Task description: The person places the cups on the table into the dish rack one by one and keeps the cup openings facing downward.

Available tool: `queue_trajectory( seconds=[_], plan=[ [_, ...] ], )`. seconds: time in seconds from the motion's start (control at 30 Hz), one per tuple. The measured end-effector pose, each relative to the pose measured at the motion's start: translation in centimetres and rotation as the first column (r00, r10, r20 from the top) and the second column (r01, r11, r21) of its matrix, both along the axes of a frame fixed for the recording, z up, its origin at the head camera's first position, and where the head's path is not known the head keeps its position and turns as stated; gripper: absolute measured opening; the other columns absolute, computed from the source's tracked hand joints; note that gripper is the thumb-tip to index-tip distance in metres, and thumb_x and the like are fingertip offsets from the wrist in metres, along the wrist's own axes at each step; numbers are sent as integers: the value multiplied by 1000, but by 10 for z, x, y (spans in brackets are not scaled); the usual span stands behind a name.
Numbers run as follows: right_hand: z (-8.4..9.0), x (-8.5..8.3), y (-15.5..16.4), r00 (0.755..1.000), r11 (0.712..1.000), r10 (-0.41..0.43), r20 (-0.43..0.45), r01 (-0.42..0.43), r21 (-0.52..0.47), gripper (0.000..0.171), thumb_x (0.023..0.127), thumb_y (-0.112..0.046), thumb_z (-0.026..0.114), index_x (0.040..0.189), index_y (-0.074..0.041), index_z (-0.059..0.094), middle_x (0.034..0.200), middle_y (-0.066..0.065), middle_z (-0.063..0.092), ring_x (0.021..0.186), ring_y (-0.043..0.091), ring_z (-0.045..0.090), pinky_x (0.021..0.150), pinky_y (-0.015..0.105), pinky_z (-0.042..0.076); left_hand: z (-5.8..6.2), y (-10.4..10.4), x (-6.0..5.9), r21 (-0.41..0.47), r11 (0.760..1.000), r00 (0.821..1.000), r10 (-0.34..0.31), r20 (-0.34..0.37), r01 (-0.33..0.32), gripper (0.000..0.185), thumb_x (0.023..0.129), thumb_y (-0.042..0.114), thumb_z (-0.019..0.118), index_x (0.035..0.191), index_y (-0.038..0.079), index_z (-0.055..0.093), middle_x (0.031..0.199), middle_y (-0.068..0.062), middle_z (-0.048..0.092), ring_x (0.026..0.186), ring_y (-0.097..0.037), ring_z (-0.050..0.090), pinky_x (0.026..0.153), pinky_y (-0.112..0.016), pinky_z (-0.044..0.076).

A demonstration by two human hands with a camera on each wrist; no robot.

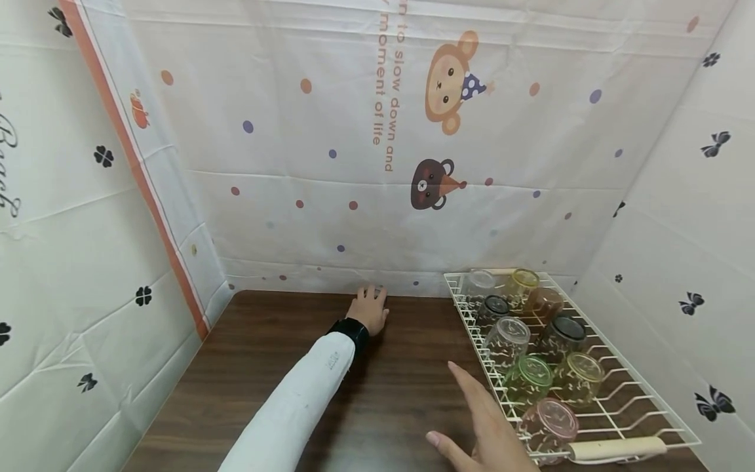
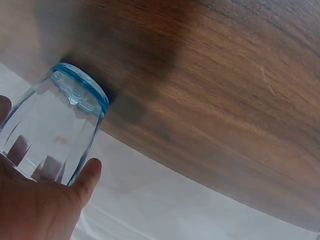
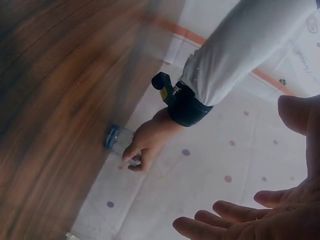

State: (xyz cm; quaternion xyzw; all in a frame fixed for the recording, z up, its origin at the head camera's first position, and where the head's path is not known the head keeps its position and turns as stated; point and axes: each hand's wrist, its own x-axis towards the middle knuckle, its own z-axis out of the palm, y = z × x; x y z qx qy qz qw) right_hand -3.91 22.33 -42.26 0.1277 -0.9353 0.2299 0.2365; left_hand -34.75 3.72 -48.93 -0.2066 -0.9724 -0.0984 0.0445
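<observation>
fingers of the left hand (image 1: pixel 369 311) curl around a clear glass with a blue rim (image 2: pixel 60 125), a closed grip, at the far edge of the dark wooden table (image 1: pixel 283 367), just below the middle of the head view. the glass is upside down, its blue rim resting on the wood right where the table meets the dotted cloth backdrop (image 1: pixel 330 164). in the left wrist view the thumb (image 2: pixel 87 177) presses the side of the glass at the lower left of the frame. a white sleeve (image 1: pixel 295 406) and a black wrist strap (image 1: pixel 352 330) run up to that hand. the right hand (image 1: pixel 489 432) hovers at the bottom of the head view with its fingers straight and spread, a wide grip holding nothing, just beside the near left corner of a white wire rack (image 1: pixel 637 393). the rack sits at the lower right and carries several tumblers lying in rows, among them a green one (image 1: pixel 529 378) and a pink one (image 1: pixel 550 423)
</observation>
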Motion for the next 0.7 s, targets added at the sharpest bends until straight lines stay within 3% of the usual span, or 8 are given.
queue_trajectory(
  seconds=[0.7],
  plan=[
    [-12, -7, 6, 996, 1000, -9, -88, 11, 21, 113, 74, -49, 96, 166, -24, 36, 151, 6, 64, 128, 28, 66, 94, 57, 60, -3, 0, 1, 27, 1000, 1000, -8, -21, 9, 54, 113, 32, 55, 162, 13, 42, 161, -22, 42, 147, -46, 42, 117, -55, 49]
  ],
)
